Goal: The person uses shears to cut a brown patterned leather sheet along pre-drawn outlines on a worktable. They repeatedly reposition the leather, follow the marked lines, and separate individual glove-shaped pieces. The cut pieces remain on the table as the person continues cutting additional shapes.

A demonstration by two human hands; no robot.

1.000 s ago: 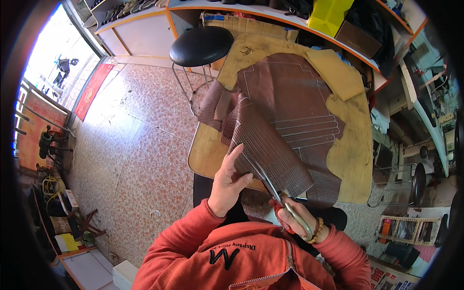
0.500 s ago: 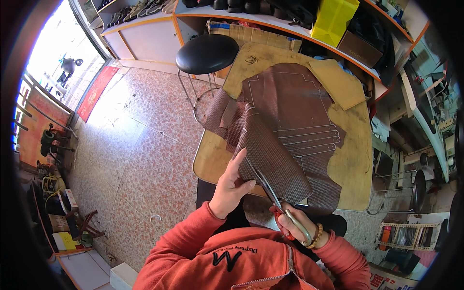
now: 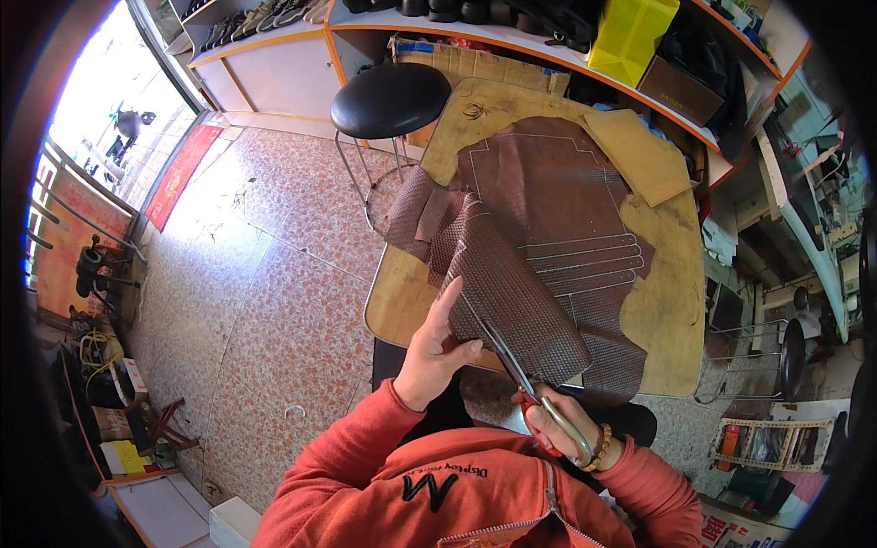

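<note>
A brown woven-texture leather sheet [image 3: 525,301] lies folded over itself on the table, its near edge hanging toward me. My left hand [image 3: 433,358] holds that near edge, thumb on one side and index finger stretched along it; its other fingers are partly hidden. In my right hand [image 3: 552,424] is a pair of scissors [image 3: 519,373] with red and pale metal handles. Their blades lie along the leather's edge, pointing up and left toward my left hand. Beyond the fold, the flat part of the leather carries white outlines of straight and rounded shapes.
The leather rests on a wooden table [image 3: 671,301] with rounded corners. A yellowish flat sheet [image 3: 638,157] lies at its far right. A black round stool [image 3: 391,100] stands beyond the far left corner. Shelves with shoes [image 3: 448,11] and a yellow bag [image 3: 632,38] line the back.
</note>
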